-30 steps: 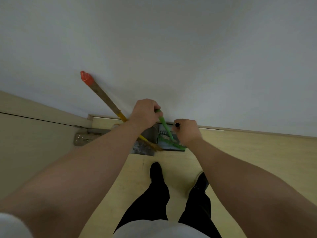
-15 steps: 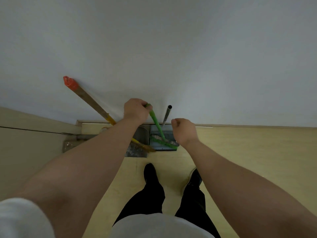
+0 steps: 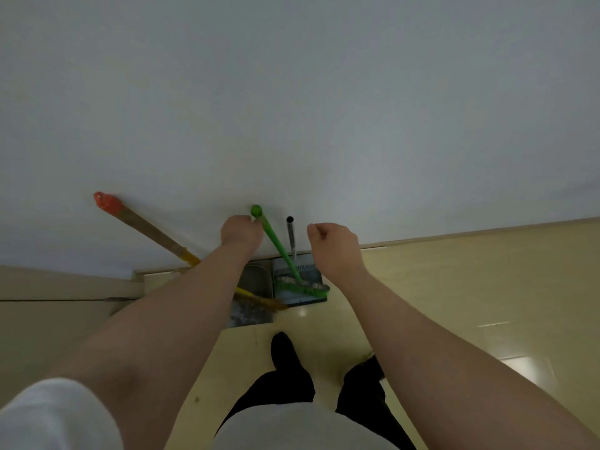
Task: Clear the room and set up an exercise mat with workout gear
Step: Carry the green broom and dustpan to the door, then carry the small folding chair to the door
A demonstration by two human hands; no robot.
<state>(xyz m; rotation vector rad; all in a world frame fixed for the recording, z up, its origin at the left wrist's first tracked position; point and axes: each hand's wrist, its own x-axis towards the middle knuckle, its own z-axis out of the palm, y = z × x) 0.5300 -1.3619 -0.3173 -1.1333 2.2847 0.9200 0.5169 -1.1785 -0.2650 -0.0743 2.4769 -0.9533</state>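
The left hand [image 3: 242, 233] has slipped down the green broom [image 3: 280, 252]. The round knob at the handle's top was covered half a second ago and now shows above the knuckles. The hand's grip lies against the handle just under that knob with fingers curled. The back of the hand hides the fingertips, so I cannot tell whether they clamp the handle or only touch it. A second ago the right hand [image 3: 334, 245] was closed over the top of the metal tube [image 3: 290, 237] of the dustpan [image 3: 293, 266]. It now sits clear of the tube to the right, its grip curled together into a fist on nothing. The broom slants up and left from its green head, which lies in the dark dustpan on the floor at the foot of the wall. The tube stands nearly upright just right of the broom handle.

The pale grey wall [image 3: 292, 92] fills the upper half of the view. Below it runs a glossy beige floor [image 3: 470, 287], edged by a skirting strip. A beige panel [image 3: 48, 336] with a dark seam across it sits at the left. A long wooden handle [image 3: 146, 227] with an orange cap leans on the wall left of the left hand. It passes behind the left forearm [image 3: 201, 303], and its yellow lower end lies over a grey metal pan [image 3: 253, 297] just beside the dustpan. Black shoes [image 3: 285, 352] stand near both pans. A white sleeve [image 3: 55, 414] shows at the lower left.
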